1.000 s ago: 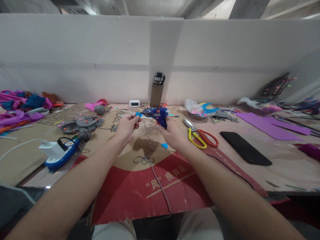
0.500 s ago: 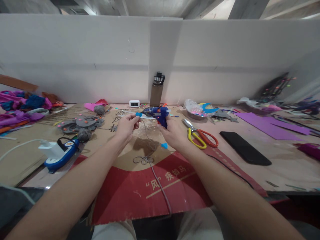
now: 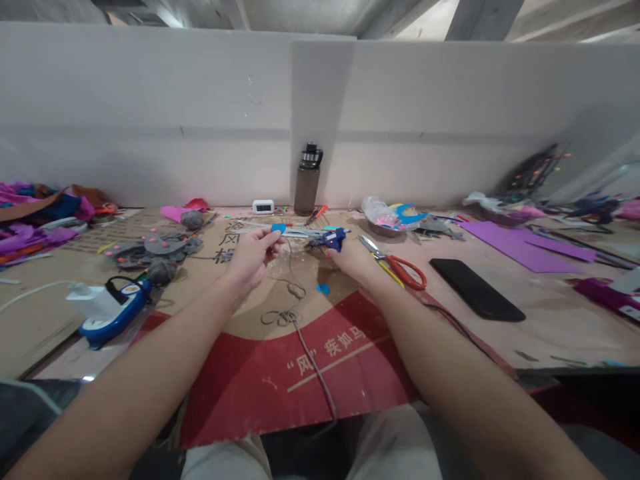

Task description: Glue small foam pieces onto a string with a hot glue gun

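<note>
My left hand [image 3: 253,255] is closed, pinching a small blue heart-shaped piece [image 3: 279,229] between thumb and fingertips. A thin grey cord [image 3: 284,318] hangs below that piece and lies in loops on the red-and-brown cardboard [image 3: 235,400]. My right hand [image 3: 353,259] is wrapped around a blue glue gun [image 3: 335,239], held low over the cardboard with its nozzle toward the left. Part of the handle is hidden by the fingers. A second blue piece [image 3: 323,289] lies on the cardboard between my forearms.
Right of my right hand are scissors [image 3: 400,267] and a black phone [image 3: 475,289]. Farther back stand a bottle [image 3: 307,183], a white digital clock [image 3: 263,207] and a bowl [image 3: 387,230] of scraps. A blue power strip [image 3: 116,315] and grey felt pieces [image 3: 163,245] are at left.
My right hand has lowered the glue gun away from the blue piece and toward the cardboard. My left hand still pinches the blue piece. The view has shifted slightly.
</note>
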{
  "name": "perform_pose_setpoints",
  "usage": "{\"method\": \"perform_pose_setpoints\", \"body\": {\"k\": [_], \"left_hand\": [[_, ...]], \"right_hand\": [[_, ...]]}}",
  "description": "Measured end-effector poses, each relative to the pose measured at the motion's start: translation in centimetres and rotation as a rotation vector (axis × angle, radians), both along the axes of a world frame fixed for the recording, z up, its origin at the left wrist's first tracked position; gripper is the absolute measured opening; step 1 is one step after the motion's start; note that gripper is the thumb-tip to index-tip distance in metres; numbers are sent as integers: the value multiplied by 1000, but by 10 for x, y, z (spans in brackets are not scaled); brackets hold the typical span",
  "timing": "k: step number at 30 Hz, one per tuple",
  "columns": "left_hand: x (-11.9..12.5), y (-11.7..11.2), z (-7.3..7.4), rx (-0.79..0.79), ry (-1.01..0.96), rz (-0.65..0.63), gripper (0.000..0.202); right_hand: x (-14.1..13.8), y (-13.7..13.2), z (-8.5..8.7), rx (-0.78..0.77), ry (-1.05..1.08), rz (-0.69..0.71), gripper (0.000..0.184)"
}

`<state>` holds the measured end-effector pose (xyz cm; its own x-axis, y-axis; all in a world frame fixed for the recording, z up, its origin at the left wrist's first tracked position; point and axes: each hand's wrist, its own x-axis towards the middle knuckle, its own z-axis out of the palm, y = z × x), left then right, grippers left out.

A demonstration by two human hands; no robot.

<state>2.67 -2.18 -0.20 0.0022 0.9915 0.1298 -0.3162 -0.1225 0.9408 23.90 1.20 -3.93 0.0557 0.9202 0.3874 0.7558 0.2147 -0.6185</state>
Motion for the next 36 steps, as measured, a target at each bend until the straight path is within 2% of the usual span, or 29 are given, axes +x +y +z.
{"method": "perform_pose_setpoints", "body": {"k": [2,3,4,6,9,10,12,17,21,24,27,29,31,36], "left_hand": [[2,-2,1,20,7,1,12],[4,-3,1,35,16,4,12],[5,-3,1,56,31,9,12],[8,-5,0,108,80,15,13],[11,-7,-2,176,166,0,14],[12,-7,-2,188,186,-9,15],[12,-7,-4,191,198,-33,15],[13,-8,-3,86,125,-92,16],[15,-10,0,-9,107,-118,17],[15,-10,0,-49,100,-98,18],[14,-10,0,-35,120,-77,18],[13,-9,0,-13,146,-84,17],[12,-8,-1,4,166,-92,16],[10,-6,-4,23,190,-93,13]], "right_hand": [[0,-9,9,100,-180,-170,22],[-4,-15,14,135,-194,-202,22],[-10,-20,19,174,-150,-164,20],[-26,-29,27,194,79,44,16],[-54,-37,28,46,522,406,23],[-61,-37,27,-16,623,484,27],[-68,-37,23,-79,679,548,27],[-59,-39,23,86,510,415,15],[-50,-43,31,100,492,378,12],[-47,-45,34,146,386,349,10],[-45,-45,33,199,209,330,11],[-45,-44,31,196,124,318,18],[-45,-44,29,186,85,314,24],[-42,-45,30,224,88,350,21]]}}
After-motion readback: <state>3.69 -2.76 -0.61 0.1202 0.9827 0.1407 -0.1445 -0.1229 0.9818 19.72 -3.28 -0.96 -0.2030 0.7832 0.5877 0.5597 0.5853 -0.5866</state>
